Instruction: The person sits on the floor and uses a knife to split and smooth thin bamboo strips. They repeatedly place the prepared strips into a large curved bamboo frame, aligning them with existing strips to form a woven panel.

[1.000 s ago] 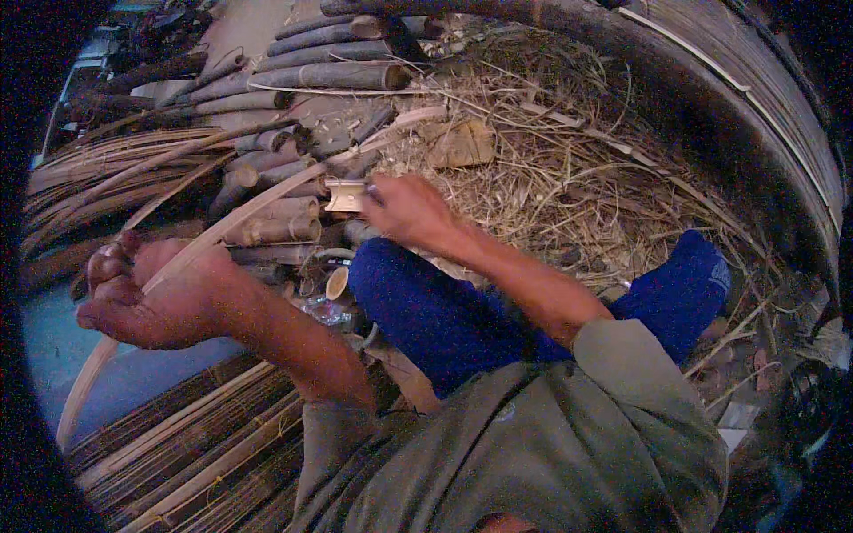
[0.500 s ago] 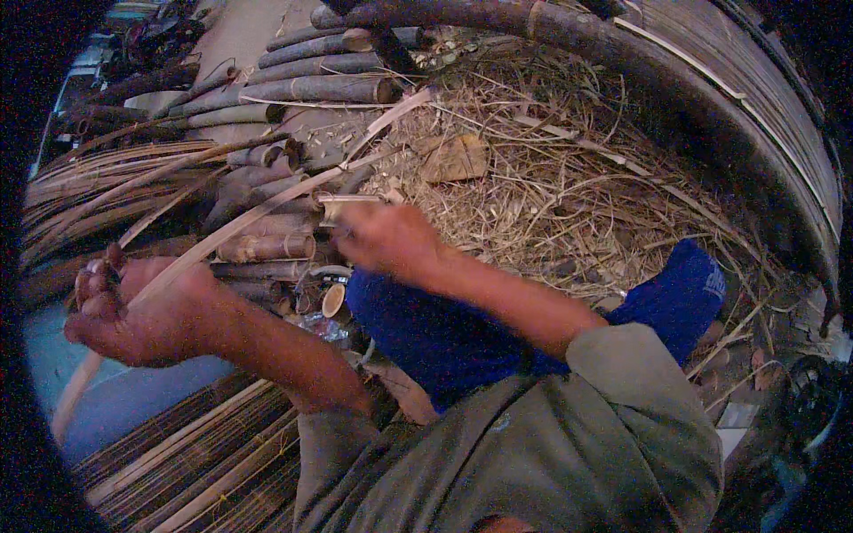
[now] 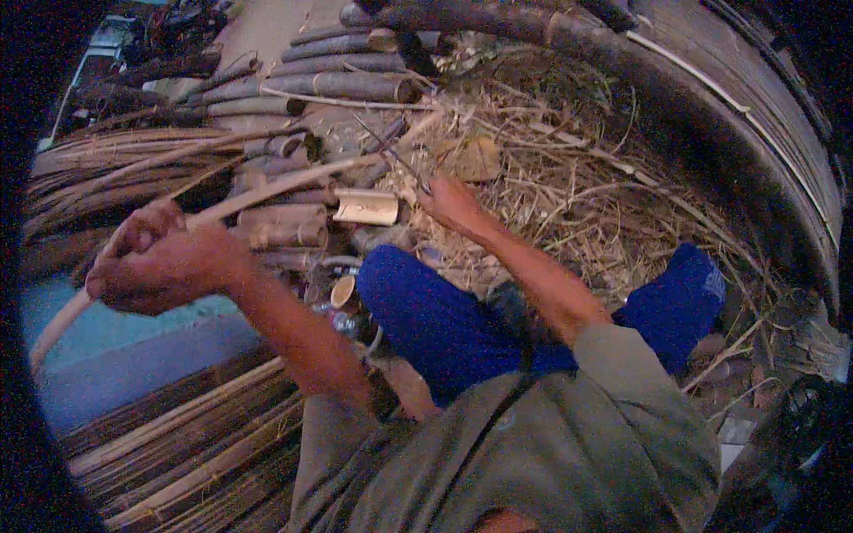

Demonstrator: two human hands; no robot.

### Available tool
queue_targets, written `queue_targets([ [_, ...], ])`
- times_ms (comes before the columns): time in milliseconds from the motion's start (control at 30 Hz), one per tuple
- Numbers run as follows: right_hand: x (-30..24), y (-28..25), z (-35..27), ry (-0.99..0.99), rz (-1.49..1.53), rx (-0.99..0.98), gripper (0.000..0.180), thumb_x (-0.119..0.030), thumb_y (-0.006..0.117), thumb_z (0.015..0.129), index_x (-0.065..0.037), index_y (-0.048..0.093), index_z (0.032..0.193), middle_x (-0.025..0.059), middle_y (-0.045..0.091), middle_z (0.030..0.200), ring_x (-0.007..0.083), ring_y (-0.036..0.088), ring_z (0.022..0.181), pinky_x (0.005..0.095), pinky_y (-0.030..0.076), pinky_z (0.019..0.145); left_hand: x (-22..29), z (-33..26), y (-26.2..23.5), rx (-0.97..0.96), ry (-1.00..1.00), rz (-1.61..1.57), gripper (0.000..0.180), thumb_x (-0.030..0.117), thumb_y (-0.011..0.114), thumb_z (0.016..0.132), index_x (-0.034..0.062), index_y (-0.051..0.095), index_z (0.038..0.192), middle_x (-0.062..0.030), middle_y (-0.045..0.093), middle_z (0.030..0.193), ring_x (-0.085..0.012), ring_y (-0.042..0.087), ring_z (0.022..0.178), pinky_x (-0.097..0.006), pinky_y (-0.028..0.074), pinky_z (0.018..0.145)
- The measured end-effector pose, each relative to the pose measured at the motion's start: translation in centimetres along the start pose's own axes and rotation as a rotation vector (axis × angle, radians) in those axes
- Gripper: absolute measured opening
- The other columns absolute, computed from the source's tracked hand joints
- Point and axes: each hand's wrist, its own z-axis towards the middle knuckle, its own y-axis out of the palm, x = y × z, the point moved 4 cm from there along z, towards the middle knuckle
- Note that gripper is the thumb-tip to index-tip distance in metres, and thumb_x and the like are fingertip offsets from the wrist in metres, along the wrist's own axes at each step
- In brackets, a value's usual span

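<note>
My left hand (image 3: 169,265) is closed round a long pale bamboo strip (image 3: 289,184). One end of it sticks out behind the hand at the far left; the other slants up and right toward the shavings. My right hand (image 3: 453,204) grips a knife (image 3: 391,153) with a thin dark blade, pointing up and left. The blade crosses the strip near its far part; whether they touch, I cannot tell. The knife's handle is hidden in my fist. A short split bamboo piece (image 3: 366,208) lies just left of my right hand, its pale hollow side showing.
Bamboo poles (image 3: 355,86) lie stacked beyond, beside a bundle of thin strips (image 3: 115,169) at left. Shavings (image 3: 569,191) cover the ground round a wooden block (image 3: 471,158). A thick log (image 3: 675,115) curves along the right. Slats (image 3: 204,453) lie at lower left.
My right hand has moved right and slightly up, and the knife blade now shows plainly. My left hand and the strip have shifted slightly. The split bamboo piece has come into fuller view.
</note>
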Motion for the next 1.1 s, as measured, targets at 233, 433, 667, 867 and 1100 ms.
queue_targets([
  [233,-19.5,-7.0,-7.6,-0.511,0.207,0.161,0.033,-0.034,0.064,0.087,-0.004,0.060,0.098,0.0236,0.064,0.072,0.0442,0.063,0.070,0.0514,0.051,0.064,-1.5,0.7,-1.4,0.025,-0.152,-0.085,0.062,0.065,0.031,0.098,0.0089,0.037,0.071,-0.0034,0.037,0.057,-0.0125,0.032,0.043,-0.027,0.026,0.037],
  [433,-15.7,-4.1,-5.0,-0.294,0.042,0.166,0.024,-0.029,0.065,0.087,-0.007,0.060,0.097,0.0206,0.064,0.071,0.0420,0.064,0.068,0.0507,0.052,0.062,-2.3,1.5,-2.1,0.009,-0.182,-0.126,0.064,0.070,0.030,0.095,0.0112,0.034,0.070,-0.0022,0.035,0.054,-0.0121,0.029,0.042,-0.026,0.024,0.036],
  [667,-10.1,-3.4,-3.3,-0.151,-0.045,0.102,0.025,-0.032,0.064,0.087,-0.008,0.062,0.095,0.0195,0.066,0.076,0.0421,0.066,0.071,0.0533,0.052,0.065,-1.7,0.6,-1.8,-0.026,-0.156,-0.111,0.065,0.072,0.030,0.095,0.0127,0.030,0.067,-0.0010,0.031,0.053,-0.0121,0.027,0.042,-0.026,0.023,0.037],
  [867,-12.4,-2.9,-6.0,-0.334,-0.029,0.105,0.030,-0.035,0.060,0.089,-0.008,0.063,0.102,0.0205,0.067,0.087,0.0410,0.066,0.078,0.0511,0.053,0.070,-2.4,0.7,-2.4,-0.011,-0.195,-0.105,0.065,0.071,0.027,0.095,0.0132,0.029,0.066,0.0000,0.027,0.052,-0.0123,0.026,0.042,-0.027,0.022,0.037],
  [1100,-11.9,-3.0,-6.3,-0.363,-0.035,0.094,0.031,-0.035,0.060,0.089,-0.005,0.062,0.097,0.0249,0.066,0.085,0.0420,0.066,0.081,0.0522,0.053,0.071,-2.0,0.8,-2.8,-0.024,-0.182,-0.068,0.063,0.068,0.028,0.097,0.0123,0.029,0.068,0.0005,0.027,0.055,-0.0121,0.024,0.043,-0.027,0.021,0.038],
])
